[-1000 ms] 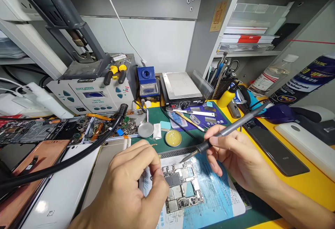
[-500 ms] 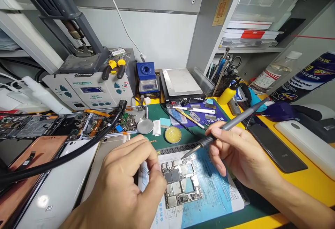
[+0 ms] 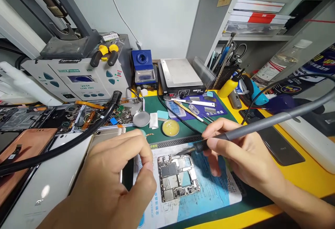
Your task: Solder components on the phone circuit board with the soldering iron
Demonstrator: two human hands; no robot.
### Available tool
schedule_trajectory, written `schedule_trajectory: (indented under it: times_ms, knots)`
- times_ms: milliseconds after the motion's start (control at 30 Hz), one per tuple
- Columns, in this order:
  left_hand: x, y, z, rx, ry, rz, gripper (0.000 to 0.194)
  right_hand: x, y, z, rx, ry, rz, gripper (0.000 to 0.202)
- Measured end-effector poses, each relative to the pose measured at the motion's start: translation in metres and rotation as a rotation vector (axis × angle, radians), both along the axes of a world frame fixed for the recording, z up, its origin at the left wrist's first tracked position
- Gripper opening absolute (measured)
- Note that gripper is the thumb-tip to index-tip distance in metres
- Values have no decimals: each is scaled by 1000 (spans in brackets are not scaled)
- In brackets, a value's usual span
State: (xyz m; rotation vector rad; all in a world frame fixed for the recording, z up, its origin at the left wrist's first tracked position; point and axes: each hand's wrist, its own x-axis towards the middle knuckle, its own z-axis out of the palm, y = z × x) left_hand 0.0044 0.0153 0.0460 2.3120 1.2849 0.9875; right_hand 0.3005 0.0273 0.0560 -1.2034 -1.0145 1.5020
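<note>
A phone circuit board lies on a white and blue printed sheet. My right hand holds a grey soldering iron between thumb and fingers, its pointed tip over the board's top edge. To the left of the board is my left hand, thumb and forefinger pinched together; whatever is between them, if anything, is hidden. Just beyond the sheet sits an open round tin of yellow paste, with its grey lid beside it.
A grey rework station and blue iron stand stand behind. A heating plate is at the back middle. A thick black hose crosses the left side over phones. To the right are a yellow bottle and a dark phone.
The view has shifted, so most things sit a little lower left or higher. The iron lies flatter, its tip slightly lower against the board's top edge. My left hand stays pinched.
</note>
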Motion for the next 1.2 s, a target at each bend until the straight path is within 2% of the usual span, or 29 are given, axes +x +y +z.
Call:
schedule_trajectory:
  times_ms: [200, 567, 700, 800, 1067, 1200]
  knots:
    - [4, -1, -3, -12, -8, 61, 32, -12, -10, 12, -48, -125, -133, 28]
    - [4, 5, 4, 7, 22, 34, 28, -16, -9, 12, -50, -143, -178, 32]
    - [-1, 9, 8, -4, 98, -21, 27, -14, -9, 11, -27, -162, -160, 31]
    - [0, 10, 9, -19, 90, 4, 26, -13, -9, 10, -21, -165, -139, 33]
    - [-8, -15, 2, -185, -32, -16, 19, -13, -10, 12, -38, -181, -128, 39]
    - [-14, -23, -3, -198, -19, -21, 17, -14, -11, 12, -36, -180, -150, 39]
